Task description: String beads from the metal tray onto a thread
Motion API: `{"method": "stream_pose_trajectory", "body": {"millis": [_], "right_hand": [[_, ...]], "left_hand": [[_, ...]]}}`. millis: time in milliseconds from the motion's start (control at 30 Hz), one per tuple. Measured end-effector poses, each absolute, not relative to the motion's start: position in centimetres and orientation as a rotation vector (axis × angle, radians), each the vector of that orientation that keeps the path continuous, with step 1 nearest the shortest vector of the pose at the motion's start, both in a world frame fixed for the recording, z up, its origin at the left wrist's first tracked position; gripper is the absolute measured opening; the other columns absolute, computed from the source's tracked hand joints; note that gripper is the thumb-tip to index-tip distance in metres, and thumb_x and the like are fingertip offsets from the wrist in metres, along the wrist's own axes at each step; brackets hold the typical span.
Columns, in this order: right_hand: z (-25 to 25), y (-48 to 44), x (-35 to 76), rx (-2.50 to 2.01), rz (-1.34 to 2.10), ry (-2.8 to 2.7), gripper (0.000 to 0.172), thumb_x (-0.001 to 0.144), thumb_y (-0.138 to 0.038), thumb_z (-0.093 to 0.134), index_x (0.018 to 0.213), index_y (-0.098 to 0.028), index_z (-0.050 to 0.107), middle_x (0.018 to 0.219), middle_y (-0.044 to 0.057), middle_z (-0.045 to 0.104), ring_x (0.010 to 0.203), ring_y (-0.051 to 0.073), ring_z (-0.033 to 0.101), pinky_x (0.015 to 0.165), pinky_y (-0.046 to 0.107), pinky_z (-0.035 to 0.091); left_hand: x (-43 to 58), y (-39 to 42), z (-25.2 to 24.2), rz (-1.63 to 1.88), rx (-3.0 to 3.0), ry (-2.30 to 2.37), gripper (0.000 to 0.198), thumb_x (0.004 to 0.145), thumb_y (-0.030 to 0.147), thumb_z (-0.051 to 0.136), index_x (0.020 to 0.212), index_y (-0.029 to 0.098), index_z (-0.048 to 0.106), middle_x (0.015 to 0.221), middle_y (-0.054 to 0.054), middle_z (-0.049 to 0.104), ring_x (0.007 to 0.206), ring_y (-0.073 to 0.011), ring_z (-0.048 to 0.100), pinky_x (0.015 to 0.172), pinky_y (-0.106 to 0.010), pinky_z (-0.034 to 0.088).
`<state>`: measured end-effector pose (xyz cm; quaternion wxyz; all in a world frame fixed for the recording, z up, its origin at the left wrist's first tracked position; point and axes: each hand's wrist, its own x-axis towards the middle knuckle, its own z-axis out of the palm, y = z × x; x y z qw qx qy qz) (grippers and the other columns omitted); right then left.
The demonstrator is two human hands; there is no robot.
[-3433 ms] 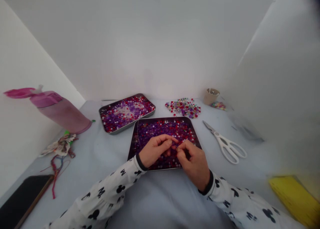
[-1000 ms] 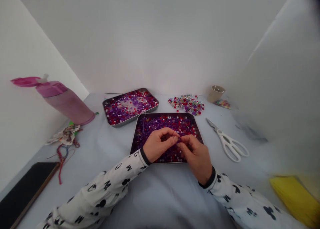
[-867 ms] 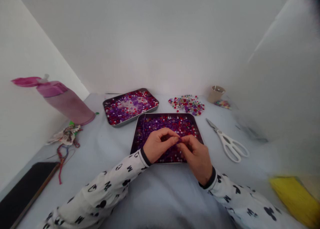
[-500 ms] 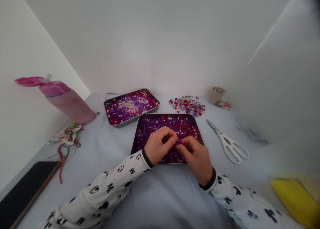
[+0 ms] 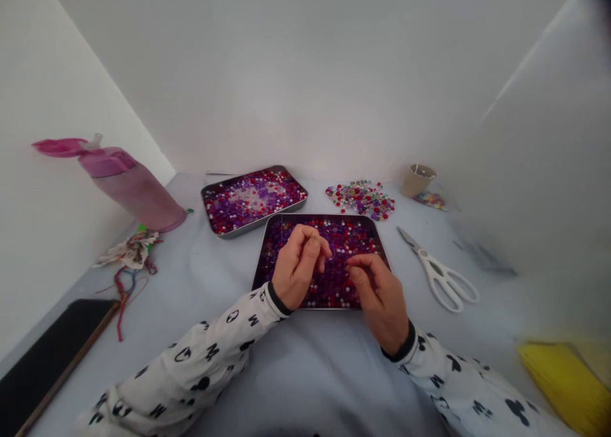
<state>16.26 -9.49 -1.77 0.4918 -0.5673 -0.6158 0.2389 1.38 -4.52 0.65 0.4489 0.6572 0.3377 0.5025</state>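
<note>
My left hand point(image 5: 298, 265) hovers over the near tray point(image 5: 258, 268), thumb pressed to the curled fingers. A fine pale thread point(image 5: 281, 226) runs down from the tray's far edge to this hand, which appears to grip it. On the right, my right hand point(image 5: 379, 294) is pinched at thumb and forefinger above the same tray; whatever is between those fingertips is too small to make out. A gap separates the two hands. Purple, red and white beads point(image 5: 329, 226) cover the tray's floor, partly hidden under my hands.
A second bead tray point(image 5: 233, 235) stands behind to the left, with a bead pile point(image 5: 365, 200) to its right. White-handled scissors point(image 5: 436, 271), a small cup point(image 5: 416, 181) and a yellow item point(image 5: 563, 383) are rightward. Leftward are a pink bottle point(image 5: 138, 192), coloured cords point(image 5: 124, 291) and a phone point(image 5: 52, 367).
My hands have drawn apart from touching at the fingertips. The left has moved up and left, and the right slightly right. The view has shifted slightly.
</note>
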Motion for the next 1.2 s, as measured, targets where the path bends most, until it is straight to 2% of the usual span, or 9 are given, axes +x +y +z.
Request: {"method": "stream_pose_trajectory", "body": {"millis": [167, 300, 467, 633, 767, 867, 933, 1067, 1200], "right_hand": [[-1.9, -9.7, 16.3, -1.294, 0.627, -1.540, 0.016, 0.087, -0.025, 0.045, 0.098, -0.021, 0.056, 0.087, 0.001, 0.061, 0.074, 0.013, 0.056, 0.066, 0.025, 0.043], [-1.8, -9.6, 16.3, -1.246, 0.621, -1.575, 0.012, 0.084, -0.021, 0.050, 0.093, -0.021, 0.058, 0.086, 0.001, 0.060, 0.076, 0.013, 0.056, 0.067, 0.026, 0.043], [-1.7, -9.6, 16.3, -1.197, 0.605, -1.651, 0.008, 0.082, -0.017, 0.052, 0.079, -0.020, 0.059, 0.074, 0.000, 0.059, 0.068, 0.012, 0.054, 0.063, 0.025, 0.042], [-2.5, -10.0, 16.1, -1.202, 0.744, -1.445, 0.008, 0.086, -0.022, 0.046, 0.088, -0.020, 0.053, 0.067, -0.002, 0.057, 0.053, 0.010, 0.053, 0.051, 0.022, 0.044], [-2.6, -10.3, 15.8, -1.156, 0.847, -1.276, 0.009, 0.089, -0.027, 0.042, 0.088, -0.020, 0.047, 0.070, -0.001, 0.058, 0.049, 0.008, 0.052, 0.044, 0.020, 0.043], [-2.4, -10.2, 15.7, -1.183, 0.835, -1.291, 0.010, 0.089, -0.028, 0.042, 0.087, -0.020, 0.047, 0.069, -0.001, 0.057, 0.051, 0.008, 0.053, 0.045, 0.020, 0.043], [-2.3, -10.1, 15.7, -1.200, 0.817, -1.319, 0.010, 0.089, -0.027, 0.042, 0.087, -0.020, 0.047, 0.067, -0.002, 0.056, 0.051, 0.009, 0.053, 0.046, 0.020, 0.043], [-2.4, -10.0, 15.8, -1.221, 0.795, -1.384, 0.009, 0.088, -0.027, 0.043, 0.087, -0.020, 0.049, 0.066, -0.003, 0.056, 0.050, 0.008, 0.052, 0.048, 0.021, 0.043], [-2.5, -10.0, 15.9, -1.240, 0.777, -1.411, 0.009, 0.088, -0.026, 0.044, 0.086, -0.019, 0.050, 0.065, -0.003, 0.056, 0.050, 0.008, 0.053, 0.048, 0.021, 0.042]], "left_hand": [[1.4, -4.6, 0.5, 1.146, 1.590, 0.758, 0.016, 0.091, 0.031, 0.037, 0.084, 0.018, 0.040, 0.072, 0.001, 0.056, 0.050, -0.0063, 0.044, 0.051, -0.020, 0.036], [1.3, -4.8, 0.4, 1.025, 1.633, 0.771, 0.018, 0.090, 0.032, 0.041, 0.081, 0.017, 0.045, 0.068, 0.002, 0.050, 0.049, -0.0052, 0.040, 0.048, -0.019, 0.032], [1.4, -4.2, 0.4, 1.107, 1.529, 0.767, 0.016, 0.090, 0.032, 0.040, 0.085, 0.017, 0.045, 0.066, 0.003, 0.050, 0.048, -0.0060, 0.041, 0.048, -0.019, 0.034], [1.2, -3.0, 0.4, 1.292, 1.451, 0.993, 0.017, 0.089, 0.032, 0.041, 0.086, 0.016, 0.048, 0.069, 0.000, 0.052, 0.056, -0.0092, 0.047, 0.053, -0.021, 0.041], [1.1, -2.9, -0.5, 1.169, 1.759, 1.124, 0.016, 0.089, 0.025, 0.039, 0.092, 0.017, 0.053, 0.084, -0.003, 0.059, 0.078, -0.0140, 0.055, 0.074, -0.028, 0.046], [1.3, -2.9, -1.6, 0.979, 2.106, 1.102, 0.026, 0.086, 0.014, 0.036, 0.106, 0.018, 0.053, 0.107, -0.007, 0.058, 0.102, -0.0173, 0.052, 0.093, -0.036, 0.040], [1.5, -2.9, -2.2, 0.852, 2.298, 1.061, 0.038, 0.084, 0.008, 0.034, 0.119, 0.017, 0.047, 0.125, -0.009, 0.050, 0.116, -0.0178, 0.044, 0.101, -0.038, 0.034], [1.7, -2.8, -2.7, 0.597, 2.545, 1.070, 0.050, 0.081, 0.005, 0.037, 0.130, 0.014, 0.039, 0.140, -0.010, 0.034, 0.126, -0.0200, 0.033, 0.103, -0.040, 0.031], [1.7, -2.7, -2.3, 0.508, 2.629, 1.200, 0.042, 0.083, 0.009, 0.040, 0.123, 0.017, 0.047, 0.130, -0.008, 0.048, 0.116, -0.0209, 0.042, 0.095, -0.039, 0.038]]}}
